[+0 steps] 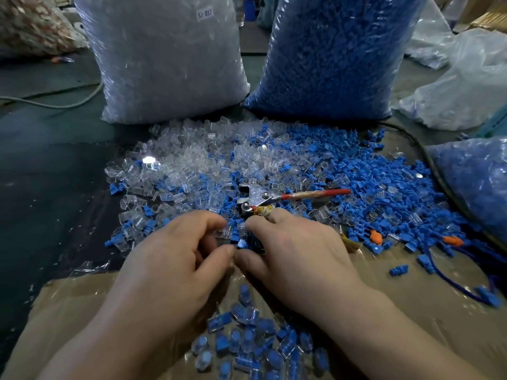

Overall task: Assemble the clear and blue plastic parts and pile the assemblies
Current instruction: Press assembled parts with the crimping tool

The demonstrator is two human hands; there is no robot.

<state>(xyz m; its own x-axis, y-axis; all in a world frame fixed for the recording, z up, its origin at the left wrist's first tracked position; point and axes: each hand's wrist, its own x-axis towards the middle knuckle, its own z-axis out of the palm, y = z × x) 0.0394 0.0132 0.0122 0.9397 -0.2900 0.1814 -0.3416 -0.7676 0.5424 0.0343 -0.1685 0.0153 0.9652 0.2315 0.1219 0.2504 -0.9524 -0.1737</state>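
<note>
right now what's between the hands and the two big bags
Head view: loose clear and blue parts, with a red-handled tool lying on them.

clear parts (175, 160), blue parts (384, 182), red-handled tool (315, 193), two orange pieces (375, 237)

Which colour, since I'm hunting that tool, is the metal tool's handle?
The handle is red with a tan wrapped middle; head view shows it best.

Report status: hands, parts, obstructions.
Left hand, right hand pinching blue part together. Finished pile near, on cardboard. Red-handled tool beyond fingers, not blocking.
</note>
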